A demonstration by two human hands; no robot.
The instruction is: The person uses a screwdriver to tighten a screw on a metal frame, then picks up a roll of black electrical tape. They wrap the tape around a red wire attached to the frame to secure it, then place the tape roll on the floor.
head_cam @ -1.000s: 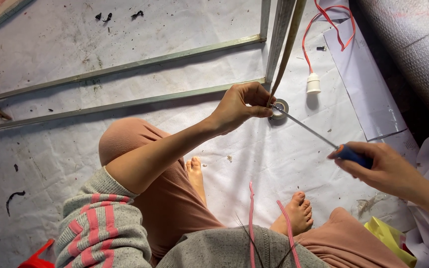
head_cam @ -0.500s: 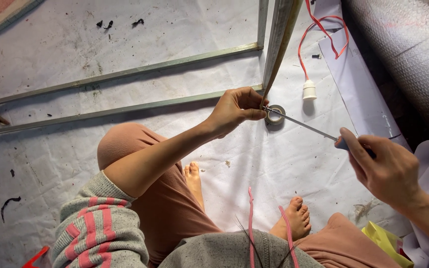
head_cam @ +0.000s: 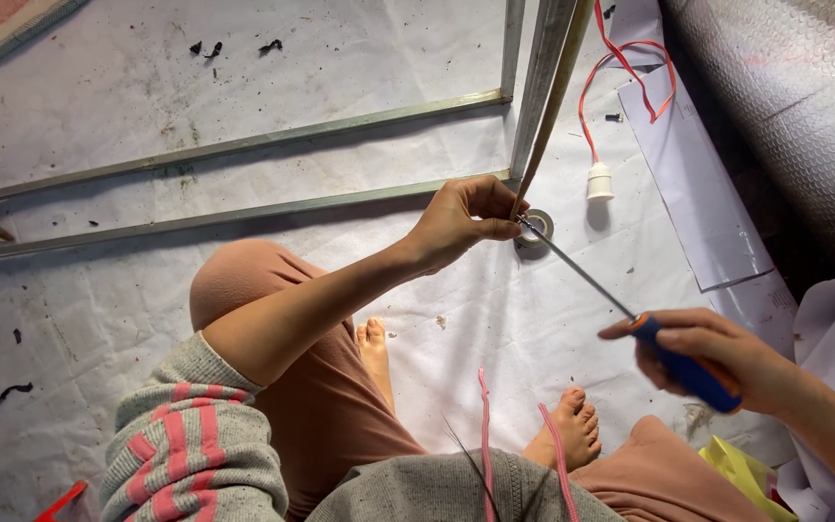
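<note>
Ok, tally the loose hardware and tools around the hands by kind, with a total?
Screwdriver, blue and orange handle, in the right hand: 1
Tape roll, beside the left hand: 1
White lamp socket on red wire: 1
Metal frame bars on the floor: 2
Upright metal frame posts: 2
Total: 7

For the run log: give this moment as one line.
left hand: pinches thin metal strip at screwdriver tip | right hand: grips blue-and-orange-handled screwdriver | grey tape roll: on white sheet
</note>
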